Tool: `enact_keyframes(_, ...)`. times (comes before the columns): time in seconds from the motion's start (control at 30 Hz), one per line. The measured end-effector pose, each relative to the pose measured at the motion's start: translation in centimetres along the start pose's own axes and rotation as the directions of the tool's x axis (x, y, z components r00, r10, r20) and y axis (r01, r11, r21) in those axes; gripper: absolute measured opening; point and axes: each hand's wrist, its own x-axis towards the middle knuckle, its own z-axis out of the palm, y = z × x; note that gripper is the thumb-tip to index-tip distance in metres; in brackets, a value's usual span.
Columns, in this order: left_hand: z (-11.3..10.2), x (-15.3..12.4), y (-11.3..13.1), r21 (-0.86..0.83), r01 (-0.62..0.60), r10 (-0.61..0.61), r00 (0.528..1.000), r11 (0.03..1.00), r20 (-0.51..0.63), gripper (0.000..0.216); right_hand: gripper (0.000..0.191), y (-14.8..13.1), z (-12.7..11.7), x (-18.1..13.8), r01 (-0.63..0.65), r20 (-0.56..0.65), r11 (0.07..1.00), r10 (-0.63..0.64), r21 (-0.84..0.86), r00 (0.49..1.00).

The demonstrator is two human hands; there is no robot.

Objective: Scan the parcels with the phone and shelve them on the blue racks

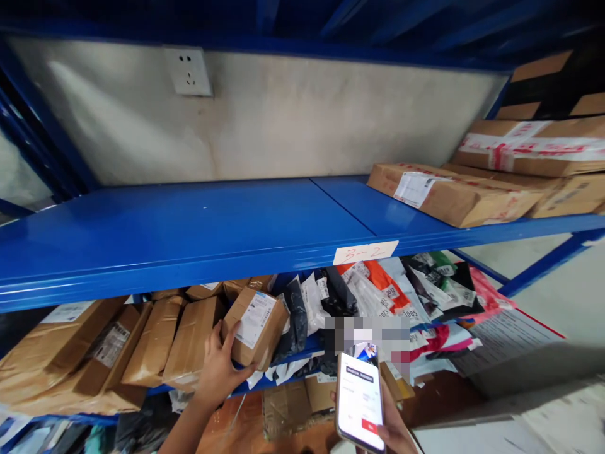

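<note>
A person's left hand [220, 369] grips a small taped cardboard parcel [255, 326] on the lower tier of a blue steel shelving unit [179, 233], fingers wrapped around its lower left corner, thumb up along its side. The parcel, tilted with its white shipping label facing outward, stands at the right end of a row of brown taped parcels [155, 343] and just beside a heap of black, white and orange mailer bags [378, 293]. The right hand [390, 429] cradles a smartphone [360, 400] from below, its lit screen showing a white page with a red button. A handwritten tag [365, 252] reading "3-2" is stuck to the upper shelf's front edge. Flat cardboard boxes [454, 195] sealed with red-printed tape lie at the upper shelf's right end; a wall socket [189, 71] sits behind.
</note>
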Motion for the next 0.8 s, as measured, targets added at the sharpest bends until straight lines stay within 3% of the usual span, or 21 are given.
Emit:
enact_keyframes(0.17, -0.8, 2.1, 1.2, 0.173, 0.111, -0.152, 0.957, 0.979, 0.247, 0.102, 0.104, 0.9, 2.5, 0.5, 0.111, 0.084, 0.968, -0.094, -0.226, 0.992)
enact_keyframes(0.27, -1.4, 2.4, 2.0, 0.184, 0.146, -0.192, 0.945, 0.972, 0.264, 0.101, 0.104, 1.3, 3.7, 0.9, 0.176, 0.097, 0.928, -0.152, -0.330, 0.984)
enact_keyframes(0.4, -0.5, -0.3, 3.5, 0.168, 0.223, -0.230, 0.973, 0.960, 0.026, 0.095, 0.101, 1.6, 4.6, 1.2, 0.207, 0.092, 0.928, -0.188, -0.309, 0.978)
enact_keyframes(0.53, 2.1, -3.6, 5.1, 0.141, 0.285, -0.245, 0.937, 0.948, -0.249, 0.088, 0.102, 2.2, 4.6, 1.1, 0.172, 0.138, 0.946, -0.139, -0.274, 0.981)
enact_keyframes(0.73, 4.3, -4.9, 5.2, 0.079, 0.247, -0.202, 0.908, 0.966, -0.368, 0.081, 0.103, 5.9, 4.7, 1.4, -0.021, 0.128, 0.993, 0.036, -0.118, 0.991)
enact_keyframes(0.8, 4.5, -5.0, 5.0, 0.079, 0.239, -0.193, 0.907, 0.968, -0.374, 0.063, 0.103, 7.3, 5.4, 1.5, -0.098, 0.167, 0.987, 0.119, -0.130, 0.979)
